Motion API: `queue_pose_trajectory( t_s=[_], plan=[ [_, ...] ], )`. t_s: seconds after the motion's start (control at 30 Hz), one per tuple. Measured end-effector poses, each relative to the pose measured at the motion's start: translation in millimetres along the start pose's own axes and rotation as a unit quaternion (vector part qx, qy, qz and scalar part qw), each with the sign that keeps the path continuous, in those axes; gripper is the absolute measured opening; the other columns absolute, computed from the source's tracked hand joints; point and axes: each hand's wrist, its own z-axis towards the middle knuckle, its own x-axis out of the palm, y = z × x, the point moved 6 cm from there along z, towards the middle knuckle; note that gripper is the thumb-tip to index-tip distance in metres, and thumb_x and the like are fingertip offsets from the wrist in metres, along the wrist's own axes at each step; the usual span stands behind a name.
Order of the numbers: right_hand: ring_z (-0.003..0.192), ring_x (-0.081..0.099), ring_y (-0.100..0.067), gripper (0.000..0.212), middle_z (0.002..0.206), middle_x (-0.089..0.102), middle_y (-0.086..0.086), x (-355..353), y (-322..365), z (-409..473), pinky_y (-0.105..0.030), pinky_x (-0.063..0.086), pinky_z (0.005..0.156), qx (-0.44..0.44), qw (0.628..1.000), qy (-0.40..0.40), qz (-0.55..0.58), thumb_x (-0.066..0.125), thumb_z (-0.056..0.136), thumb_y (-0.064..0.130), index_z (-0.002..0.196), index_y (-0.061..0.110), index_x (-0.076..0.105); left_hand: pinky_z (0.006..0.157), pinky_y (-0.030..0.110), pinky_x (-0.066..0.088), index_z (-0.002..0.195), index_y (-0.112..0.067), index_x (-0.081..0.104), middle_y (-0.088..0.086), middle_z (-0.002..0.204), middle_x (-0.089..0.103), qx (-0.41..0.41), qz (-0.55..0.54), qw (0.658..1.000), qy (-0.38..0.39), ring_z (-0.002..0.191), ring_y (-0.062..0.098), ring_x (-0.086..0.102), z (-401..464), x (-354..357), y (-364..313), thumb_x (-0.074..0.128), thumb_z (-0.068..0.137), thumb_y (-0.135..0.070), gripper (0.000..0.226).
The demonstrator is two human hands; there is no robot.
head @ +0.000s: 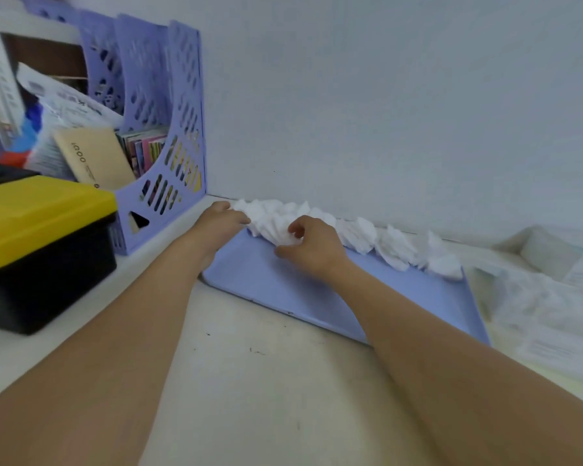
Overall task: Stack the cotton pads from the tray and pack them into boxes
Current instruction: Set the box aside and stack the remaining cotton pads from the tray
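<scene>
A person reaches both bare arms across a white desk [249, 381] to a lavender tray [401, 297], where white cotton pads [357, 233] lie heaped in a ragged row along its far edge, against the wall. The left hand [219, 220] rests at the row's left end with fingers curled onto the pads, while the right hand [308, 245] pinches pads near the middle of the row, fingers bent and thumb low. To the left stand a lavender file rack [169, 136] and a black bin with a yellow lid [37, 223]; crumpled clear plastic wrapping [535, 307] lies to the right.
</scene>
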Motion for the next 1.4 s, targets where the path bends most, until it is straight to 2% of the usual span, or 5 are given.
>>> queue_pose_trajectory(
  t_s=[0.17,0.5,0.77,1.2,1.4],
  plan=[
    [0.092,0.058,-0.018,0.048,0.103,0.060,0.002,2.5,0.8,4.0,-0.034,0.050,0.082,-0.005,1.000,-0.019,-0.009,0.085,0.073,0.032,0.109,0.014,0.059,0.076,0.018,0.045,0.129,-0.013,0.060,-0.002,0.117,0.065,0.069,0.013,0.998,-0.004,0.099,0.009,0.060,-5.3,8.3,-12.1,0.069,0.091,-0.015,0.039],
    [0.075,0.053,-0.024,0.040,0.071,0.050,0.001,13.9,14.3,13.4,-0.028,0.029,0.052,0.012,0.998,-0.037,-0.054,0.070,0.075,0.045,0.071,0.018,0.041,0.083,0.032,0.049,0.112,-0.009,0.065,0.006,0.111,0.070,0.152,0.193,0.964,-0.097,0.101,0.026,0.064,-16.9,33.9,-23.2,0.067,0.091,-0.030,0.029],
    [0.076,0.057,-0.023,0.031,0.087,0.062,-0.004,10.5,23.9,6.3,-0.031,0.035,0.056,-0.024,0.994,-0.068,-0.087,0.064,0.087,0.036,0.096,0.013,0.046,0.077,0.034,0.047,0.102,-0.013,0.067,0.007,0.102,0.072,0.149,0.226,0.953,-0.133,0.096,0.031,0.064,-21.5,32.4,-21.4,0.062,0.094,-0.028,0.018],
    [0.098,0.068,-0.035,0.032,0.094,0.070,-0.010,-86.5,-49.1,-93.5,-0.054,0.056,0.090,0.085,0.964,-0.037,0.249,0.067,0.090,0.038,0.091,0.006,0.066,0.074,0.037,0.062,0.103,-0.013,0.067,0.010,0.106,0.074,0.017,-0.186,0.980,0.075,0.093,0.026,0.074,-100.9,125.3,-30.5,0.055,0.102,-0.013,0.011],
    [0.093,0.066,-0.027,0.018,0.108,0.066,-0.011,-129.0,-89.7,-126.2,-0.033,0.051,0.070,0.052,0.967,-0.077,0.238,0.070,0.091,0.009,0.098,0.018,0.056,0.087,0.040,0.061,0.126,-0.013,0.063,0.008,0.119,0.073,-0.027,-0.289,0.942,0.166,0.104,0.027,0.073,-138.2,184.4,-42.4,0.051,0.105,-0.017,0.024]
  ],
)
